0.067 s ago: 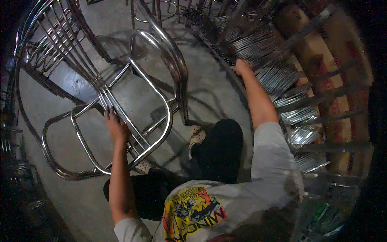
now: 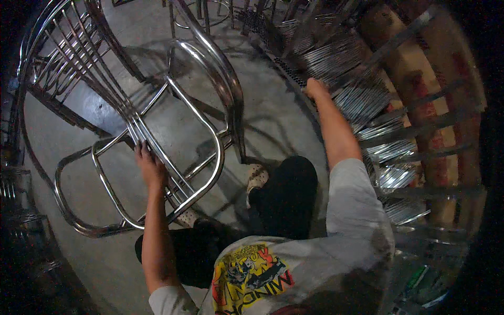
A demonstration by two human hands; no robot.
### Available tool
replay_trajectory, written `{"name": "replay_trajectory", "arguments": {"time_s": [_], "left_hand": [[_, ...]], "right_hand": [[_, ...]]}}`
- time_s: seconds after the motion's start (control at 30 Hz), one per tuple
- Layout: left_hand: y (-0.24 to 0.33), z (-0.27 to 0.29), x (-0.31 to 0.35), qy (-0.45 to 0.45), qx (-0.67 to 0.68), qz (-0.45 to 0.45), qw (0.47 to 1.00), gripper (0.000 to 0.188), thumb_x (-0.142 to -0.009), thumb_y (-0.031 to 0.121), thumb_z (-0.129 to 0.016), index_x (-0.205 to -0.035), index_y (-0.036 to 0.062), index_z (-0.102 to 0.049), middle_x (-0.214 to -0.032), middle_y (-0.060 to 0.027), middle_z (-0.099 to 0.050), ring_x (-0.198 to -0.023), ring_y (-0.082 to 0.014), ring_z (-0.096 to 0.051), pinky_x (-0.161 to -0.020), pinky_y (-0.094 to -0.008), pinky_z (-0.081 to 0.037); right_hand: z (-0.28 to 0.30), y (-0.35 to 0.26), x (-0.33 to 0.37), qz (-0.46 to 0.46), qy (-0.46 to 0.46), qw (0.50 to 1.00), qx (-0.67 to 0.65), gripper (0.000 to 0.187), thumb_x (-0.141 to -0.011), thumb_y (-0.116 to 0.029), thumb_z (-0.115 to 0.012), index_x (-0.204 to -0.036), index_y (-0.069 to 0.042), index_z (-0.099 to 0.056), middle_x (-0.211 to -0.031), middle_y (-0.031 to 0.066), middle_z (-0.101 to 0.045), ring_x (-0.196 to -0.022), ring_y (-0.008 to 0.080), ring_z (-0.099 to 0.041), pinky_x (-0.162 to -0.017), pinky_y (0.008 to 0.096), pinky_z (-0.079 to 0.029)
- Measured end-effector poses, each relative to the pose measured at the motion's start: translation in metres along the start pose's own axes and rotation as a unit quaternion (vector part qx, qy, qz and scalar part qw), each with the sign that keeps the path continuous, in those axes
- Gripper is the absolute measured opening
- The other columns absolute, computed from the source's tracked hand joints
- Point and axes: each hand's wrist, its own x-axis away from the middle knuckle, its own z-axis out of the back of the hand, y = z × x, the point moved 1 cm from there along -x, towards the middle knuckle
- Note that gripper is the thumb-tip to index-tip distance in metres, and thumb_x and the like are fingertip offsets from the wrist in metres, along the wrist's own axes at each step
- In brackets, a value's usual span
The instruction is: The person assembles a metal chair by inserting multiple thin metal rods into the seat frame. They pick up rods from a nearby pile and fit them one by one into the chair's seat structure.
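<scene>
A shiny bent-tube metal chair frame (image 2: 216, 137) stands on the floor in front of me, to the left. Long thin rods (image 2: 149, 137) run down its back and across its seat loop. My left hand (image 2: 149, 164) is beside these seat rods, its fingers stretched out and slightly apart against them. Away to the right, my right hand (image 2: 316, 89) reaches the edge of a rack packed with metal pieces. Its fingers are curled, and whatever is in them is hidden. Next to that hand lie bundled thin metal rods (image 2: 362, 100) and a row of open tube ends (image 2: 290, 71).
Dark rack bars (image 2: 420, 126) cross the right side, with brown cardboard boxes (image 2: 446, 157) behind them. More chair frames (image 2: 60, 73) stand at the upper left. My shoe (image 2: 257, 177) is close to the chair's lower tube. Grey concrete floor (image 2: 273, 126) lies between chair and rack.
</scene>
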Motion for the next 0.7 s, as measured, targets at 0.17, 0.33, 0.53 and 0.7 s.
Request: {"name": "replay_trajectory", "arguments": {"time_s": [0.17,0.33,0.53,0.7], "left_hand": [[0.009,0.007,-0.002,-0.005,-0.012,-0.013,1.0,0.041,-0.094,0.006,-0.048,-0.135,0.0012,-0.047,-0.145,-0.0232,-0.037,-0.133,-0.0392,-0.037,-0.111,-0.0433,-0.032],[0.007,0.006,-0.003,-0.004,-0.025,-0.025,0.999,0.039,-0.094,0.007,-0.048,-0.133,0.0006,-0.049,-0.144,-0.0228,-0.039,-0.133,-0.0394,-0.038,-0.11,-0.0437,-0.032],[-0.005,-0.003,-0.012,0.011,0.135,0.022,0.991,0.05,-0.077,-0.004,-0.054,-0.127,-0.001,-0.052,-0.133,-0.0213,-0.048,-0.123,-0.039,-0.047,-0.104,-0.0426,-0.039],[0.047,0.021,-0.005,0.067,-0.029,-0.014,0.997,0.05,-0.088,0.018,-0.064,-0.132,0.0007,-0.048,-0.136,-0.0278,-0.046,-0.126,-0.0427,-0.044,-0.106,-0.0474,-0.035]], "right_hand": [[-0.004,0.005,-0.002,0.042,0.102,0.994,0.021,0.042,-0.088,-0.04,-0.063,-0.113,-0.006,-0.064,-0.11,0.0213,-0.065,-0.108,0.0376,-0.06,-0.099,0.0539,-0.042],[0.085,0.002,0.052,0.061,0.416,0.856,-0.302,0.044,-0.094,-0.044,-0.054,-0.098,-0.001,-0.062,-0.1,0.0197,-0.067,-0.082,0.0406,-0.064,-0.073,0.0473,-0.049],[0.221,-0.007,0.204,0.39,0.252,0.366,-0.807,0.037,-0.098,-0.046,-0.048,-0.087,-0.012,-0.055,-0.069,-0.002,-0.044,-0.055,0.011,-0.039,-0.049,0.0307,-0.031],[0.22,-0.039,0.356,0.531,0.113,0.282,-0.791,0.03,-0.096,-0.038,-0.049,-0.091,-0.01,-0.056,-0.075,0.0027,-0.048,-0.058,0.0134,-0.043,-0.053,0.0325,-0.035]]}}
